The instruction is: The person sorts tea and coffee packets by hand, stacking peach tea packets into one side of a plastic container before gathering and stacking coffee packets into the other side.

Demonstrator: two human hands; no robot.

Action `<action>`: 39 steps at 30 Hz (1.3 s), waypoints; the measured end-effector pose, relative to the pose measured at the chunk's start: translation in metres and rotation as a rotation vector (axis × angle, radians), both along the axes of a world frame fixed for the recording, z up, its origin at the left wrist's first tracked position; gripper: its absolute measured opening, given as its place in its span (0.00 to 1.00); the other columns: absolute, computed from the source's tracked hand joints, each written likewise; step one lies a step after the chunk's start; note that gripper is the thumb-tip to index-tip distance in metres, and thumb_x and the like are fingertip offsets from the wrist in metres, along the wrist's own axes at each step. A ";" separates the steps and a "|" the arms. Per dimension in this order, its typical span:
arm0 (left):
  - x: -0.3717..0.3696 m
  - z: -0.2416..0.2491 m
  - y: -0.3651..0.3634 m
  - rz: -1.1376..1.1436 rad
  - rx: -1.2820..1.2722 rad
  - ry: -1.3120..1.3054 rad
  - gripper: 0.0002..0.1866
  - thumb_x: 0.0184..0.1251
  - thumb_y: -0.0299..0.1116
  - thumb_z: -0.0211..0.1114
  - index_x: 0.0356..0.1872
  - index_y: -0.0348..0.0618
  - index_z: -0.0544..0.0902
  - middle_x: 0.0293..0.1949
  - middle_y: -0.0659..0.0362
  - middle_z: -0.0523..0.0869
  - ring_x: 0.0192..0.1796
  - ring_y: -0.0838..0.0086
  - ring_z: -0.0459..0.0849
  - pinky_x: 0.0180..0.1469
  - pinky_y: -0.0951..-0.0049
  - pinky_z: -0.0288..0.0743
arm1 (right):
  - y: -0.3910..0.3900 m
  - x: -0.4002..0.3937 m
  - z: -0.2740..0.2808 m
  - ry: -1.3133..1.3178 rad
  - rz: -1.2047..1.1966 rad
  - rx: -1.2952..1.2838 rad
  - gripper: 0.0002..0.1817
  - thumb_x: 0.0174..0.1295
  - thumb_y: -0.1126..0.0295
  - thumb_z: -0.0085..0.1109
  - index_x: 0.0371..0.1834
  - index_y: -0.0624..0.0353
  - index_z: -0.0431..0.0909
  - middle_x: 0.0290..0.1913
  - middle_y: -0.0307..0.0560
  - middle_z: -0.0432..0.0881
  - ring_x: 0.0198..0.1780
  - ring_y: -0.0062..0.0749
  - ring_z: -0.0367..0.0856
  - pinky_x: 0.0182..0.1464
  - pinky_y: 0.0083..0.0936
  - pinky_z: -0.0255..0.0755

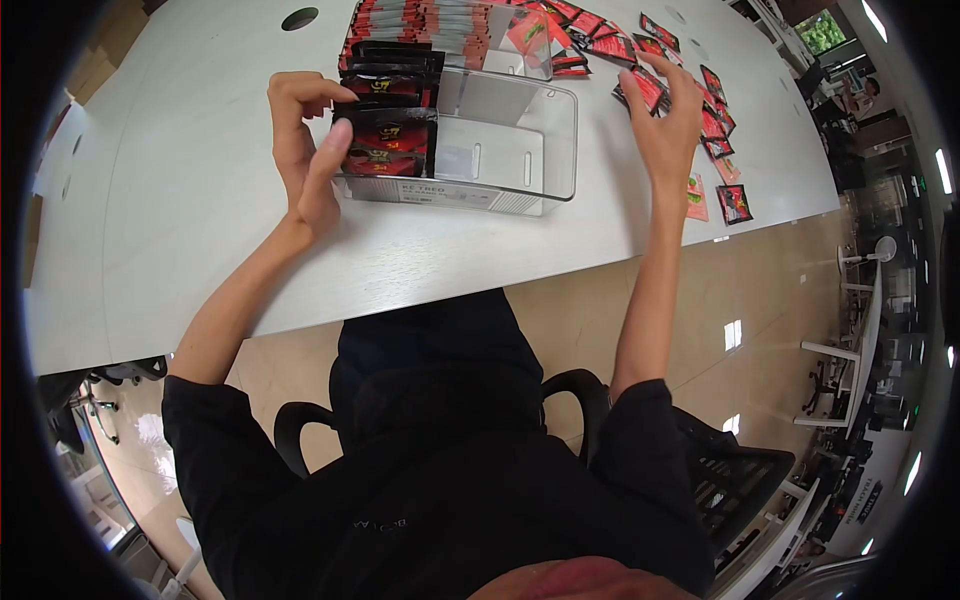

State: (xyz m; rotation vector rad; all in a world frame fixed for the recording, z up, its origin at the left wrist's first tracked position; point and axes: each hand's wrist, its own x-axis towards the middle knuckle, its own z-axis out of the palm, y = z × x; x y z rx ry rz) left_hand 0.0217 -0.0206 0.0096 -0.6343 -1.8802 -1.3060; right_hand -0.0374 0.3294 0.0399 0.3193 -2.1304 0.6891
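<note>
On the left, my left hand (pixel 307 150) is closed at the end of a clear plastic bin (pixel 560 140). Its thumb and bent index finger press on the edge of the black-and-red sachets (pixel 390 130) that stand in a row there. Over the scattered pile at the right, my right hand (pixel 668 125) is curved, thumb and fingers apart, above a red-and-black sachet (pixel 650 90). The thumb overlaps that sachet; whether it touches is hard to see.
Behind the bin stands a second clear bin (pixel 540 50), with rows of red and grey sachets (pixel 420 25). Loose sachets (pixel 733 203) lie along the right of the white table (pixel 200 150). The table's front edge runs close to my body. A person sits far right.
</note>
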 end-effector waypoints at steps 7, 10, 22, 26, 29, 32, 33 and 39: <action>-0.011 -0.003 0.004 0.094 0.316 -0.161 0.18 0.72 0.43 0.46 0.44 0.35 0.72 0.45 0.58 0.71 0.47 0.73 0.63 0.56 0.74 0.56 | 0.040 0.013 -0.030 -0.553 -0.286 0.318 0.22 0.67 0.63 0.61 0.63 0.57 0.74 0.55 0.56 0.82 0.49 0.60 0.83 0.52 0.48 0.77; -0.018 -0.010 -0.001 0.061 0.351 -0.139 0.17 0.75 0.41 0.45 0.42 0.35 0.72 0.47 0.57 0.74 0.47 0.73 0.65 0.56 0.74 0.57 | 0.019 0.043 -0.030 -0.508 -0.414 0.606 0.24 0.60 0.84 0.52 0.61 0.62 0.72 0.54 0.59 0.83 0.44 0.56 0.85 0.48 0.48 0.78; -0.013 -0.006 0.004 0.073 0.403 -0.094 0.16 0.72 0.39 0.51 0.49 0.35 0.71 0.49 0.54 0.72 0.49 0.72 0.66 0.58 0.72 0.57 | 0.057 0.047 -0.033 -0.172 0.119 -0.693 0.12 0.78 0.66 0.49 0.54 0.64 0.72 0.45 0.47 0.84 0.36 0.25 0.86 0.35 0.23 0.87; -0.008 -0.002 0.001 0.068 0.222 0.136 0.18 0.65 0.37 0.62 0.50 0.40 0.70 0.46 0.56 0.69 0.47 0.73 0.66 0.54 0.71 0.58 | 0.023 0.067 -0.010 -0.210 0.250 -0.896 0.15 0.77 0.66 0.51 0.61 0.60 0.70 0.47 0.42 0.84 0.42 0.21 0.85 0.37 0.20 0.85; 0.004 0.006 -0.002 0.081 0.051 0.395 0.18 0.59 0.40 0.67 0.44 0.45 0.72 0.43 0.57 0.72 0.44 0.69 0.66 0.51 0.66 0.58 | -0.013 0.087 0.011 -0.285 0.431 -0.917 0.16 0.77 0.65 0.51 0.62 0.60 0.69 0.47 0.42 0.84 0.41 0.23 0.86 0.39 0.20 0.85; 0.023 0.012 -0.011 0.088 -0.390 0.682 0.19 0.55 0.44 0.73 0.40 0.49 0.74 0.37 0.62 0.74 0.42 0.68 0.67 0.50 0.65 0.58 | -0.059 0.102 0.018 -0.334 0.544 -0.958 0.16 0.77 0.67 0.51 0.63 0.61 0.68 0.47 0.42 0.84 0.39 0.21 0.86 0.38 0.19 0.85; 0.029 0.016 -0.004 0.120 -0.494 0.778 0.20 0.56 0.49 0.72 0.39 0.51 0.73 0.36 0.64 0.73 0.39 0.68 0.68 0.47 0.65 0.58 | -0.075 0.107 0.017 -0.326 0.589 -0.937 0.14 0.77 0.69 0.52 0.60 0.63 0.68 0.47 0.43 0.83 0.40 0.19 0.84 0.38 0.18 0.83; 0.026 0.015 0.021 -0.192 -0.248 0.575 0.33 0.36 0.47 0.89 0.37 0.46 0.74 0.33 0.62 0.80 0.35 0.68 0.76 0.42 0.68 0.67 | -0.137 0.133 0.002 -0.217 0.687 -0.805 0.14 0.73 0.78 0.55 0.58 0.69 0.67 0.47 0.46 0.82 0.43 0.17 0.78 0.41 0.12 0.72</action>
